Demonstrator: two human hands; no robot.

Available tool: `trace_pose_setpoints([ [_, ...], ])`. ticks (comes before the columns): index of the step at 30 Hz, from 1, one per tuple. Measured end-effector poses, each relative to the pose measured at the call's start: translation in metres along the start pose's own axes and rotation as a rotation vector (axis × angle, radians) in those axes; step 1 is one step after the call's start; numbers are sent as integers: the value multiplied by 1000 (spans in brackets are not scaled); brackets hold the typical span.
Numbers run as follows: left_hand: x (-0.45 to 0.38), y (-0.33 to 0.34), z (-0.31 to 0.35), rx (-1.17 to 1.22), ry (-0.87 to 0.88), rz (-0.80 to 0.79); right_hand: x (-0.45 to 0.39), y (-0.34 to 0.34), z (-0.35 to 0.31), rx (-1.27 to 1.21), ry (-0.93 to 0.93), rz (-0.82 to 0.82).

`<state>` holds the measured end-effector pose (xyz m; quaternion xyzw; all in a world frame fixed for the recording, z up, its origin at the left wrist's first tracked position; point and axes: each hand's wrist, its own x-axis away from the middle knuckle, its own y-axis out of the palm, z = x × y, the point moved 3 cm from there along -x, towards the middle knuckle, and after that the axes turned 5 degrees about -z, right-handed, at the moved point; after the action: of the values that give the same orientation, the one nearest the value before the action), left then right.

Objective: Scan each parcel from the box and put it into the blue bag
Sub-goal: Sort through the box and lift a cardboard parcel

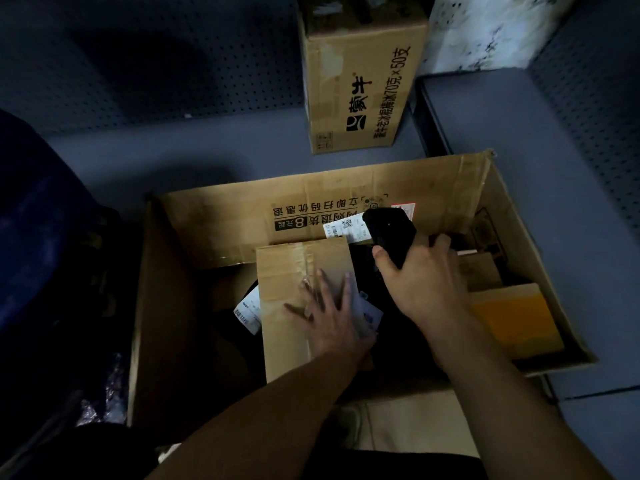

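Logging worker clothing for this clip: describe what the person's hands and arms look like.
Both the left hand and the right hand are bare, with no gloves. Both forearms are uncovered up to the bottom edge of the picture, with no sleeves in view. No watch, ring or wristband shows in this dim light.

I see a grey floor [242, 157] that carries everything here. On it stands a big open cardboard box [221, 223], printed with black characters on its far inner wall. Behind this box, well apart, a smaller closed carton [360, 81] stands upright on the same floor, also with black print on its side. At the left edge a dark blue bag [38, 230] rests on the floor, just beside the open box. Perforated grey panels [138, 57] rise where the floor ends.
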<state>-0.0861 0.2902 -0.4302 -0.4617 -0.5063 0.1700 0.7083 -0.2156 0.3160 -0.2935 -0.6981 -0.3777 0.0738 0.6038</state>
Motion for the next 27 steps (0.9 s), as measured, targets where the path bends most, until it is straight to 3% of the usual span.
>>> trace_pose_setpoints([
  [9, 0, -11, -36, 128, 46, -31, 3, 5, -9, 40, -20, -9],
  [18, 10, -39, -125, 288, 49, 79, 10, 4, -15, 55, -40, -18],
  [23, 17, -45, -159, 92, 2, 15, 11, 4, -22, 79, -54, -27],
  [27, 22, -39, -148, 8, 18, -97, 12, 7, -24, 93, -67, -41],
])
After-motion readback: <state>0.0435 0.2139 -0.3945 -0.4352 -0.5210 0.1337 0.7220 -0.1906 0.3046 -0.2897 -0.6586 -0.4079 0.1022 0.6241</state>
